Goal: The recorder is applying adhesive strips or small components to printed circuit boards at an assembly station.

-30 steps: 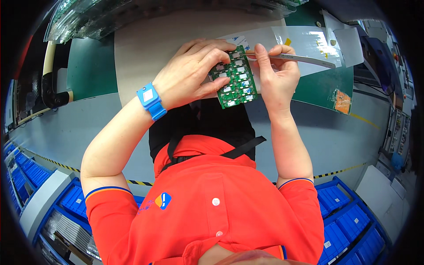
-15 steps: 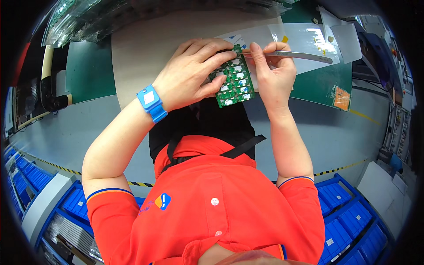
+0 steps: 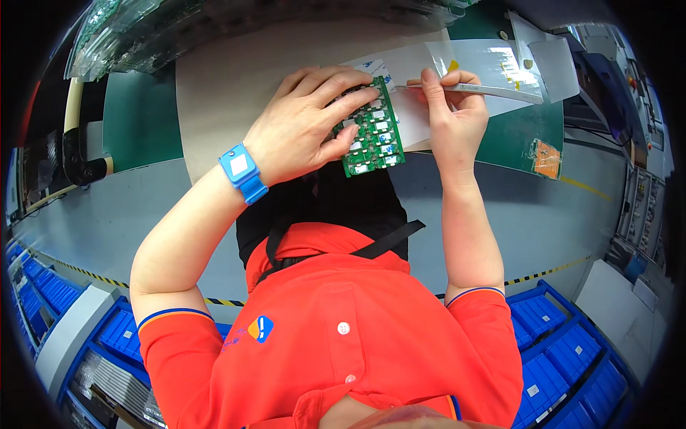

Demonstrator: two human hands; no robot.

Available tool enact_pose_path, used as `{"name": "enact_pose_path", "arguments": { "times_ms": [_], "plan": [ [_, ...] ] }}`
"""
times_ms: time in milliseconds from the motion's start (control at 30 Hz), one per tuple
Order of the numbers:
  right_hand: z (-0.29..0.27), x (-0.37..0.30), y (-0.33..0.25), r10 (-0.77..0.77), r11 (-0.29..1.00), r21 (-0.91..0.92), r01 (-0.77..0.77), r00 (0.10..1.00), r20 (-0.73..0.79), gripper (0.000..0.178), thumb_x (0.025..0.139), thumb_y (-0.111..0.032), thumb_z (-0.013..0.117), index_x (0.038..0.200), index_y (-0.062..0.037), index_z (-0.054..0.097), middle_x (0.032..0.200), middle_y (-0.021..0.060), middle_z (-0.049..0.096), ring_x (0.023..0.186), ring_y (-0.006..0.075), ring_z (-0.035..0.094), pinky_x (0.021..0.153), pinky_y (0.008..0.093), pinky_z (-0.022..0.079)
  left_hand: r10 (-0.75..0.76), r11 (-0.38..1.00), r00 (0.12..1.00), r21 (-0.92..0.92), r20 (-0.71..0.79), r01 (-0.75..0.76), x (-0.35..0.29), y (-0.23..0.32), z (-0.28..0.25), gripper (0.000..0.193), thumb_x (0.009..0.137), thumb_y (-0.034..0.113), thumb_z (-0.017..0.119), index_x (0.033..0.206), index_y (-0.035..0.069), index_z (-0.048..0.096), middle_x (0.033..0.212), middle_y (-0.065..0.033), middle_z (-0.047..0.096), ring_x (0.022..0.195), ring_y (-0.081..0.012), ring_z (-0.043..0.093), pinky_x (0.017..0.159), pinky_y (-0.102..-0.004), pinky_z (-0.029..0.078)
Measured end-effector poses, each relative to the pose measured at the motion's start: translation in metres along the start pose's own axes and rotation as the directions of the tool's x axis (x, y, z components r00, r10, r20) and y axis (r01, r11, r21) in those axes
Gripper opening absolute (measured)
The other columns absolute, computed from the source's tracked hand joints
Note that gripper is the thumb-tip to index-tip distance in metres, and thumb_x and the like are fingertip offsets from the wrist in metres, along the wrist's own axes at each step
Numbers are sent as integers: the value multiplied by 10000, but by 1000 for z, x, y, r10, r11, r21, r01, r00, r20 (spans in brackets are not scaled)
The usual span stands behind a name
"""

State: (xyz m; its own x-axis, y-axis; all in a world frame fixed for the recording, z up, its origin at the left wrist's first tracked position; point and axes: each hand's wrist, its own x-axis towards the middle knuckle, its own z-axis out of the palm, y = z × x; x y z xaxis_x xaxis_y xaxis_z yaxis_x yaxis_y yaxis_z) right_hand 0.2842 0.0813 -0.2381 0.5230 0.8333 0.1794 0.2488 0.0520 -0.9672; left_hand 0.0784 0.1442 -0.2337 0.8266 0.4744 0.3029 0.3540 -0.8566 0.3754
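Note:
A green circuit board panel (image 3: 381,134) with rows of small white parts lies at the table's near edge, its lower end jutting past it. My left hand (image 3: 304,118), with a blue wrist strap (image 3: 239,166), grips the panel's left side; its fingers lie over the upper part and hide some of it. In my right hand (image 3: 457,118) I pinch metal tweezers (image 3: 493,91) between thumb and fingers. Their tips point left, a little to the right of the board's upper edge and apart from it. Whether the tips hold anything is too small to tell.
Under the hands, a beige sheet (image 3: 221,86) covers part of the green table (image 3: 139,121). A pale sheet (image 3: 486,61) with yellow pieces lies at the right, near an orange patch (image 3: 547,159). Clear plastic trays (image 3: 136,36) are stacked far left. Blue bins (image 3: 572,350) stand behind me.
My right hand has drawn the tweezers rightward, off the board's upper edge. The left hand keeps its grip on the board.

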Motion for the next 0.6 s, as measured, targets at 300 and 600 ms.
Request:
{"name": "enact_pose_path", "arguments": {
  "times_ms": [300, 600],
  "plan": [
    [1, 1, 2, -65, 997, -32, 64, 998, -18, 188, 852, -99, 736, 823, -34, 562, 731, 76, 700, 671, 134, 691, 618, 231, 513, -17, 1000, 999, 2, 29, 17, -1, 0, 0, 442, 877, 205, 568, 1314, 149, 524, 1362, -60, 488, 1265, -281, 452, 1070, -425, 332],
    [3, 1, 2, -82, 997, 12, 82, 996, 19, 184, 855, -76, 726, 821, -30, 551, 738, 77, 692, 689, 151, 704, 622, 238, 526, -14, 1000, 1000, 10, 8, 14, -1, 1, 0, 423, 861, 215, 572, 1277, 146, 538, 1351, -42, 498, 1264, -260, 453, 1060, -422, 337]
  ]
}}
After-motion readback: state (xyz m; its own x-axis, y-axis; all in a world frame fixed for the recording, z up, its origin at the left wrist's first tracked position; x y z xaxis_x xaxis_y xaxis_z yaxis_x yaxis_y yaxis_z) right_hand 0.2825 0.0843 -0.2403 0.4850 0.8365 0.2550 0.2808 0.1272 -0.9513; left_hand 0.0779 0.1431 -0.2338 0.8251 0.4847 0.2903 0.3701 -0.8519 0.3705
